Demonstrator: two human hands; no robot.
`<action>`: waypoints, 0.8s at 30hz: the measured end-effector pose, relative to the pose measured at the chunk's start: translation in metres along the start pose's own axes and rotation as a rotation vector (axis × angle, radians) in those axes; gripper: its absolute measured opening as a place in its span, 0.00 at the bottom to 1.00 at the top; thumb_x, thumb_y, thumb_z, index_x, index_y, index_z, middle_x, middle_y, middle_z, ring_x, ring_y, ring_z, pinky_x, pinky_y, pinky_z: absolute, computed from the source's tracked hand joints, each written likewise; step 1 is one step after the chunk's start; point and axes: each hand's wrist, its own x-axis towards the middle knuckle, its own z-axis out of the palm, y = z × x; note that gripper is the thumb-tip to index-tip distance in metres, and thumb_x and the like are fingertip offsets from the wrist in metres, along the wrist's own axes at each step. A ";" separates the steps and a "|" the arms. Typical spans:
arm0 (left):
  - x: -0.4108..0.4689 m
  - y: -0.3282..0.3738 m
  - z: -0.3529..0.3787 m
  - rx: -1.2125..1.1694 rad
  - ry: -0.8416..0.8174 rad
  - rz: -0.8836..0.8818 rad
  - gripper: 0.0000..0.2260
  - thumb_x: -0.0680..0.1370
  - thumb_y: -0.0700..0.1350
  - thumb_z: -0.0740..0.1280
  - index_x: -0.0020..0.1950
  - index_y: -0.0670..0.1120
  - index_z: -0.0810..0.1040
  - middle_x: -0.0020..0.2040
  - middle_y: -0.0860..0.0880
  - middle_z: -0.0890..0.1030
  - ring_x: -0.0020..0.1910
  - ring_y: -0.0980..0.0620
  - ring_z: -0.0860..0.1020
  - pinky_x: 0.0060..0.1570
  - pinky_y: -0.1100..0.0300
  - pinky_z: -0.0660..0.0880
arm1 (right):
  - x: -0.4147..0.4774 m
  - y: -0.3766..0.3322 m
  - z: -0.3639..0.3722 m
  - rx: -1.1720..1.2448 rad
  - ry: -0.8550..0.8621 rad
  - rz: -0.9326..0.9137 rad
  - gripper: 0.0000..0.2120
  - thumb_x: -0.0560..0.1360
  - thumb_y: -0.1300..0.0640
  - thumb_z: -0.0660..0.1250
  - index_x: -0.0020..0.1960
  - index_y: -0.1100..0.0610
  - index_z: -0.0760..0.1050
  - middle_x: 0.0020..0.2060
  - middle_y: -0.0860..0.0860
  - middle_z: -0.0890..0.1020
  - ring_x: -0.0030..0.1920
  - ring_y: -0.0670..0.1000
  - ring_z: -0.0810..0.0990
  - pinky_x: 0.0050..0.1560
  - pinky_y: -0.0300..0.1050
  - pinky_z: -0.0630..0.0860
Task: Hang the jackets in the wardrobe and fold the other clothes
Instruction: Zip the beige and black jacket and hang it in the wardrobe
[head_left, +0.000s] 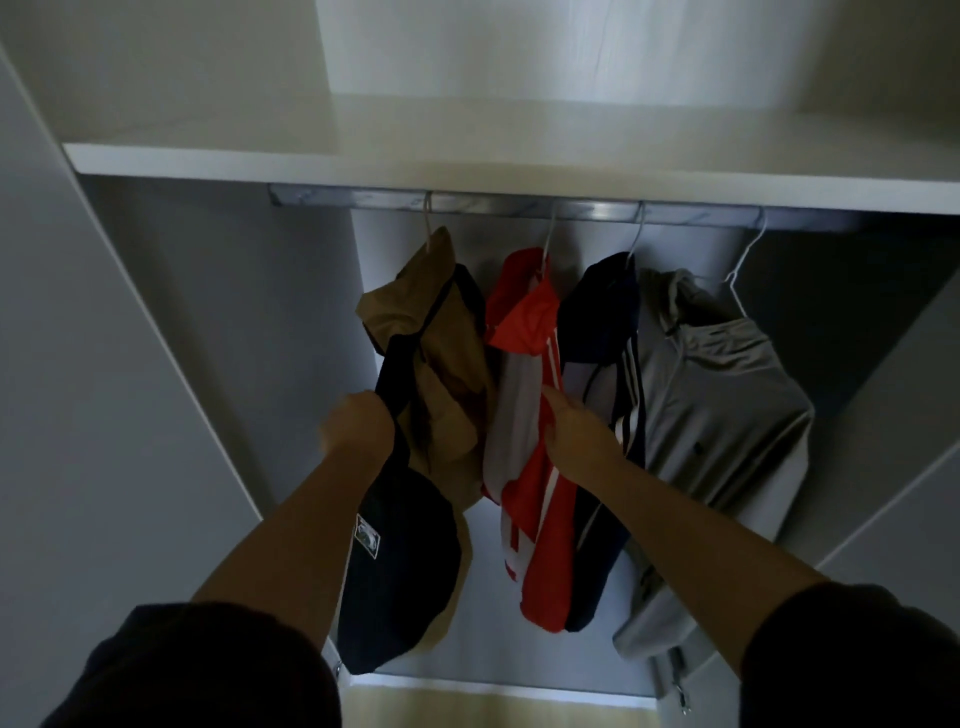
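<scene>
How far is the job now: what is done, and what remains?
Done: the tan jacket, red jacket, navy jacket and grey jacket hang on the rail. In hand: the left hand grips the tan jacket, the right hand touches the red jacket. Left: the folding, out of view.

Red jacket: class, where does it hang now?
Head view: the red jacket hangs on the rail, second from the left, between the tan jacket and the navy jacket.

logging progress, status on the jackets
Left hand grips tan-and-navy fabric jacket; right hand touches red-and-white striped jacket. Both hang on metal rail. Nothing blocking.
</scene>
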 end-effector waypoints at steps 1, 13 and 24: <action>-0.007 0.005 0.000 -0.006 0.006 0.028 0.12 0.82 0.41 0.55 0.58 0.37 0.73 0.57 0.40 0.78 0.55 0.43 0.78 0.51 0.55 0.74 | -0.011 -0.003 0.000 0.037 0.001 0.003 0.24 0.80 0.64 0.56 0.75 0.60 0.58 0.65 0.61 0.70 0.54 0.58 0.77 0.55 0.44 0.74; -0.191 -0.006 0.040 -0.887 -0.304 0.188 0.10 0.81 0.36 0.59 0.61 0.38 0.72 0.48 0.45 0.77 0.46 0.49 0.74 0.43 0.73 0.70 | -0.282 -0.055 -0.026 0.442 0.118 0.437 0.23 0.79 0.63 0.61 0.71 0.52 0.61 0.59 0.43 0.70 0.53 0.42 0.72 0.54 0.31 0.67; -0.373 -0.007 0.070 -0.890 -0.984 0.556 0.07 0.78 0.42 0.62 0.43 0.47 0.77 0.41 0.49 0.83 0.39 0.51 0.81 0.41 0.61 0.74 | -0.526 -0.123 0.002 0.461 0.422 1.081 0.19 0.78 0.61 0.61 0.68 0.50 0.66 0.58 0.46 0.75 0.50 0.47 0.77 0.42 0.33 0.71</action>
